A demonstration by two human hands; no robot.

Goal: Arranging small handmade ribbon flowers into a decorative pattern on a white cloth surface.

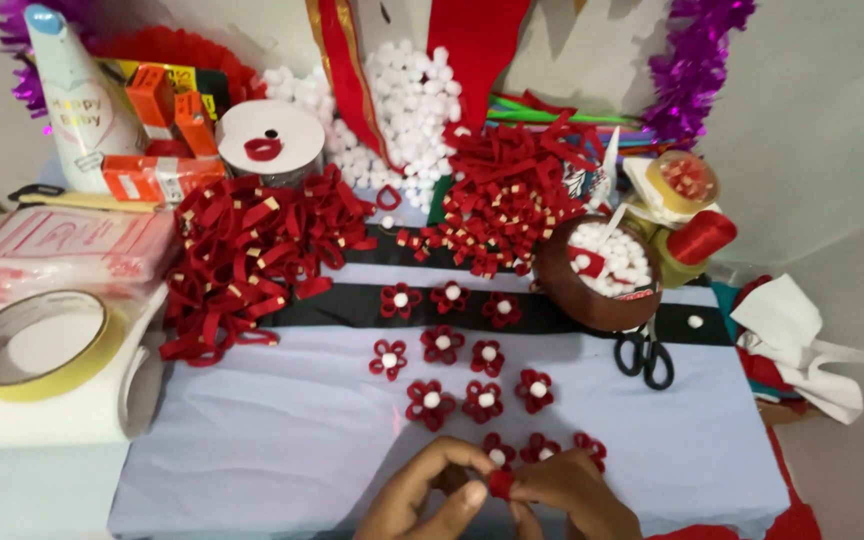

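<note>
Bare pale cloth lies open near and left of the hands. Straight ahead, finished red flowers dot the way. Farther left a heap of red ribbon loops blocks; far right a brown bowl and black scissors crowd, seemingly touching.

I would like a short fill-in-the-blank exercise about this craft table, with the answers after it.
1. Both hands, left hand and right hand, pinch a small ____ ribbon piece.
2. Each finished ribbon flower has a ____ pompom centre.
3. The black scissors lie just below the brown ____ of pompoms.

Answers: red; white; bowl
</note>
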